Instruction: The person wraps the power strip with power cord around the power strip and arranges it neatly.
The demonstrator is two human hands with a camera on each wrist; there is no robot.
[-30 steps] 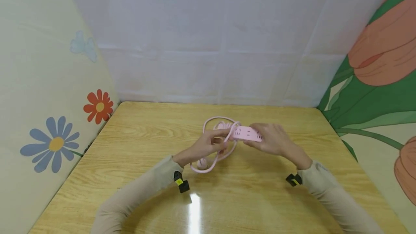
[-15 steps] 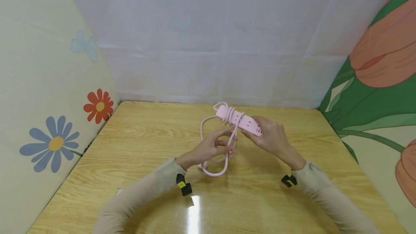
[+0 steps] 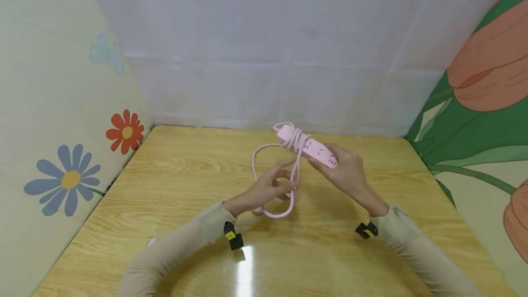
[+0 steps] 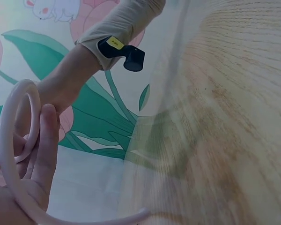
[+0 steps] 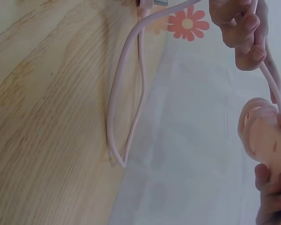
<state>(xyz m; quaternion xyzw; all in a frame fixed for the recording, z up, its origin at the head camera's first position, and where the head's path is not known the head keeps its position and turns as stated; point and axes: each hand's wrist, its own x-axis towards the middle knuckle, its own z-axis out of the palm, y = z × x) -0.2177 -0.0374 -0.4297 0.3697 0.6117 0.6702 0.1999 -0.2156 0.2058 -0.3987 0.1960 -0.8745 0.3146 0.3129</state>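
Observation:
A pink power strip (image 3: pixel 319 149) is tilted above the table, its far end wrapped in several turns of its own pink cord (image 3: pixel 296 136). My right hand (image 3: pixel 344 171) grips the near end, thumb on one side and fingers on the other. With thumb and fingers, my left hand (image 3: pixel 268 187) pinches a length of cord hanging from the strip. A loose loop of cord (image 5: pixel 113 101) droops toward the wood in the right wrist view. The plug (image 3: pixel 257 211) sits low behind the left wrist, mostly hidden.
The wooden table (image 3: pixel 198 159) meets a white cloth backdrop (image 3: pixel 222 81) at its far edge. Flower-printed panels (image 3: pixel 70 104) stand at both sides. A small white object (image 3: pixel 152 241) lies beside the left forearm.
The right hand has raised and tilted the strip's wrapped end up and away, out of the left hand's reach. The left hand has shifted slightly downward along the cord.

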